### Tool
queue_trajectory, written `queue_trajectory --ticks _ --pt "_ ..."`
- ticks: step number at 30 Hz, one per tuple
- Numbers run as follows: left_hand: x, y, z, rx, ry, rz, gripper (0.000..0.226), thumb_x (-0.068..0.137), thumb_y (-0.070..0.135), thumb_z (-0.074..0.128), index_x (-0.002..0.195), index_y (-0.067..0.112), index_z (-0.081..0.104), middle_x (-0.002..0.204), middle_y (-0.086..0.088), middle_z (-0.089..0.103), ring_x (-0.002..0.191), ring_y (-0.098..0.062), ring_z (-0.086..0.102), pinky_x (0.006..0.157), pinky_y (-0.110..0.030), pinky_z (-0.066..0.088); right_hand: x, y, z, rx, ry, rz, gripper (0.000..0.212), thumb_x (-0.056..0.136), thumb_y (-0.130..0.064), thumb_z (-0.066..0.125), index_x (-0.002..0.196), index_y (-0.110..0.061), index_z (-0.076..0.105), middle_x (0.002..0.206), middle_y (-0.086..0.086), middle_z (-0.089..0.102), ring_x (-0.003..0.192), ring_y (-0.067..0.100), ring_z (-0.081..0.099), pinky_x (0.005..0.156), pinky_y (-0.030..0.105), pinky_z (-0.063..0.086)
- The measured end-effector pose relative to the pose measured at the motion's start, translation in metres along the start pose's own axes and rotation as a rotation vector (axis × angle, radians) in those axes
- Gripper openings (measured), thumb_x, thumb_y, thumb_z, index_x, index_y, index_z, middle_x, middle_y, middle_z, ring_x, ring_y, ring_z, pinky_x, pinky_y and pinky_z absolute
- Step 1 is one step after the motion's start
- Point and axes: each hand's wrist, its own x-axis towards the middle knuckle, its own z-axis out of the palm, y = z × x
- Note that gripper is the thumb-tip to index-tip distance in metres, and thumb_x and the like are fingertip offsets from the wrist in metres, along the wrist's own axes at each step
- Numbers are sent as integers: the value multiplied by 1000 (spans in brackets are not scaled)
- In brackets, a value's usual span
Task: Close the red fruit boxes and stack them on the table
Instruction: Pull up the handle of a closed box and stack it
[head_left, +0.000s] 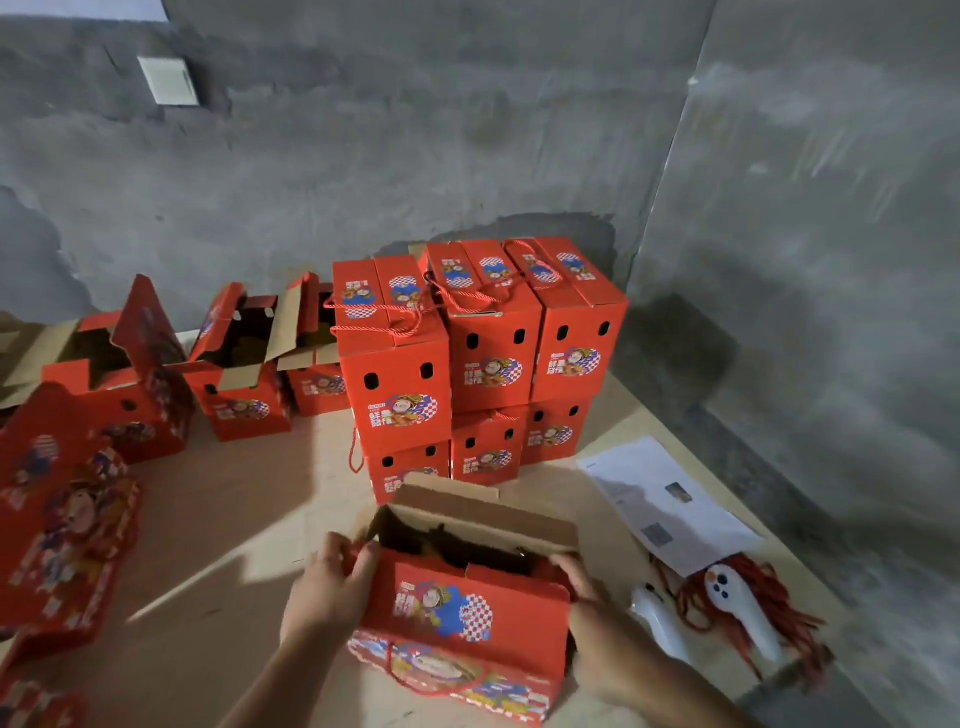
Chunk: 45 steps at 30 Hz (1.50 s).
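An open red cardboard fruit box (462, 603) sits at the near edge of the pale wooden table (249, 499), between the left hand (327, 587) and right hand (582, 577). Behind it stand closed red boxes (483, 353), stacked two high. Left of the stack lie open red boxes (171, 374); to the right, a white printed paper sheet (665, 504) and two white plastic controllers (737, 608).

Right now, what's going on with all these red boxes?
A person is closing a red fruit box on the table, left hand and right hand gripping its ends; its flaps are still open. Closed boxes sit stacked two high by the wall, with open boxes waiting to their left.
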Motion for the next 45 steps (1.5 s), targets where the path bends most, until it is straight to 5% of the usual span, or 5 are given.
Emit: queue_trajectory --ticks 10,18,24,34,45 --pt "-42 -10 16 -763 -81 -190 27 94 46 66 112 26 73 99 -12 79 88 -29 78 76 -42 63 24 6 -54 -79 -37 255 98 96 2 50 159 -52 -1 139 -4 28 128 17 46 96 28 51" --pt "-52 -33 7 -993 -200 -245 70 86 84 45 118 29 74 115 -2 78 105 -23 75 93 -46 53 43 -5 -88 288 -125 170 35 103 -22 63 133 -40 67 158 -23 32 146 4 30 126 39 26" --pt "-46 -23 -6 -727 -7 -195 27 95 34 74 106 10 71 93 -14 77 71 -21 73 51 -31 57 -5 -2 -83 477 -105 196 79 85 -38 83 150 -44 39 162 -12 23 154 15 22 119 32 29" --pt "-71 29 -26 137 75 596 61 89 34 78 143 25 51 141 -2 42 100 -25 71 82 -47 62 -31 -4 -40 881 -5 599 140 65 -47 92 162 -40 -7 163 -5 37 147 22 39 118 49 35" --pt "-60 -40 10 197 -123 413 66 106 50 41 165 32 18 170 4 8 145 -32 20 122 -48 22 -22 3 -27 1290 831 368 65 98 -11 65 149 -42 39 138 4 60 120 25 66 88 39 55"
